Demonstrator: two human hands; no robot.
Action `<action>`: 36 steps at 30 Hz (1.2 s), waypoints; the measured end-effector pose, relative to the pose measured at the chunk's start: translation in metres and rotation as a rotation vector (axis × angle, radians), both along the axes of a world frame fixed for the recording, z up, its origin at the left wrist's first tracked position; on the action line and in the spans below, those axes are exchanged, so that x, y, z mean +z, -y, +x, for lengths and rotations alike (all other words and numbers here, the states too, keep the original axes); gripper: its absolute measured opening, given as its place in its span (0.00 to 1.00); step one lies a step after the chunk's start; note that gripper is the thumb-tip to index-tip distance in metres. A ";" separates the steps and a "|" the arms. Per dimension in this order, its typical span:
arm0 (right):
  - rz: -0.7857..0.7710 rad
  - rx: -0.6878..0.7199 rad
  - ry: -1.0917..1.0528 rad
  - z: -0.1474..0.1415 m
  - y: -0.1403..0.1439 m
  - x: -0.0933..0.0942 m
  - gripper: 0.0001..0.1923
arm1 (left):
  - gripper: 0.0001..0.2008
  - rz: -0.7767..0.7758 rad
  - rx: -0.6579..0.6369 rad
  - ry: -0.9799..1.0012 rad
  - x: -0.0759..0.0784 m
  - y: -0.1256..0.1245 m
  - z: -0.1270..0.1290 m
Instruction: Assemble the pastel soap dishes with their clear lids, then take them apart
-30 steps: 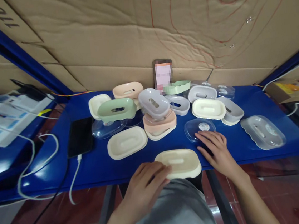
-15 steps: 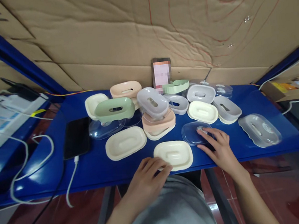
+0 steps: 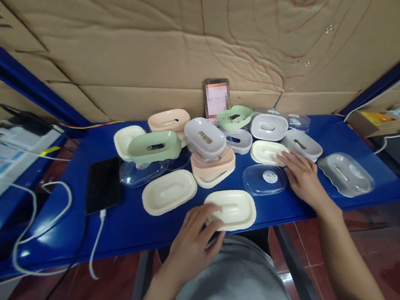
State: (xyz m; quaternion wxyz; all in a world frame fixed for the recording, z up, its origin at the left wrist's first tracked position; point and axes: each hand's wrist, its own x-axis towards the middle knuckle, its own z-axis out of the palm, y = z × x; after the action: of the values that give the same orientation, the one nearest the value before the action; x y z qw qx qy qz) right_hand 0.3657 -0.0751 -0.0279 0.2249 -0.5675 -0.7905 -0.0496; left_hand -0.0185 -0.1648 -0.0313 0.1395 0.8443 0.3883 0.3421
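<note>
My left hand [image 3: 199, 228] rests at the left edge of a cream oval soap-dish tray [image 3: 238, 211] near the table's front, fingers loosely bent and apart over its rim. Further right, my right hand [image 3: 302, 177] reaches forward with its fingers stretched out, the tips at the right edge of another cream tray [image 3: 265, 151]. Just left of that hand lies a clear lid [image 3: 257, 182] with a round white sticker. Behind it are a grey soap dish [image 3: 302, 144] and a paler grey one [image 3: 268, 126]. A third cream tray [image 3: 168, 192] lies to the left.
Green [image 3: 154, 146], peach [image 3: 213, 165] and grey [image 3: 206, 137] soap dishes are piled mid-table. A scalloped clear cover [image 3: 346, 174] lies at right. At left, a black phone [image 3: 103, 185] has a white cable [image 3: 99, 233] plugged in. Cardboard [image 3: 138, 51] backs the blue table [image 3: 130, 235].
My right hand has left the clear lid and moved right and forward to the cream tray behind it. The green dish at the back has tilted, showing its slot. My left hand has shifted slightly.
</note>
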 end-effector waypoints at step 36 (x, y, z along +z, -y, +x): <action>0.095 0.009 -0.158 -0.011 0.028 0.000 0.19 | 0.09 -0.050 -0.036 0.012 -0.003 0.000 -0.007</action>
State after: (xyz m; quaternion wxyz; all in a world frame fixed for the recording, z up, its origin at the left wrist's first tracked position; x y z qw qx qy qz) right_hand 0.3545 -0.1034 -0.0281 0.3132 -0.5549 -0.7696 -0.0413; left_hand -0.0257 -0.1651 -0.0346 0.1689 0.8453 0.3807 0.3347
